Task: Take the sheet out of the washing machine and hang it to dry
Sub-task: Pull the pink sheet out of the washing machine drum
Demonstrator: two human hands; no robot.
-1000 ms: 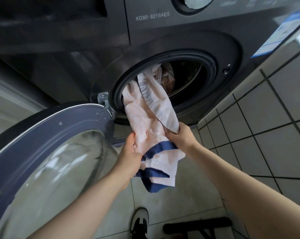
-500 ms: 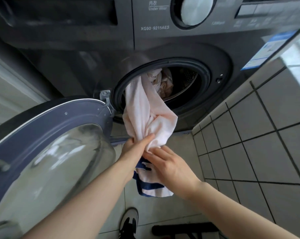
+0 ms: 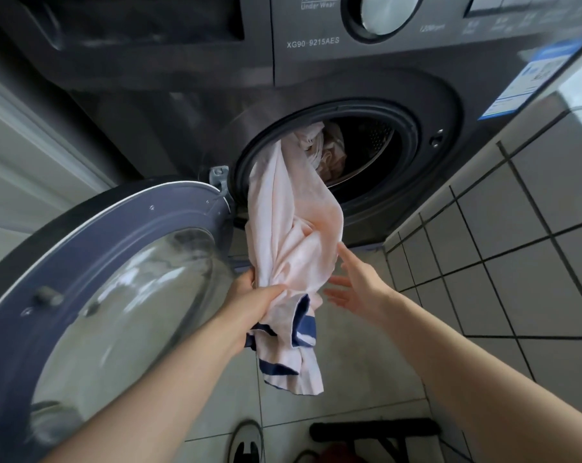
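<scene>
From the head camera I see the pale pink sheet (image 3: pixel 284 235) trailing out of the dark washing machine (image 3: pixel 316 81) through the round drum opening (image 3: pixel 366 145), its far end inside and its navy-striped near end hanging above the floor tiles (image 3: pixel 349 379). My left hand (image 3: pixel 253 309) grips the bunched cloth beside the open door (image 3: pixel 116 279) on the left. My right hand (image 3: pixel 356 289) is spread wide, holding nothing, just right of the sheet near the tiled wall (image 3: pixel 517 228).

Pale pink sheet (image 3: pixel 283 228) with navy blue stripes at its lower end. Dark grey washing machine (image 3: pixel 182 105), blue-grey door rim (image 3: pixel 92 228). Light grey floor tiles (image 3: pixel 366 362).
</scene>
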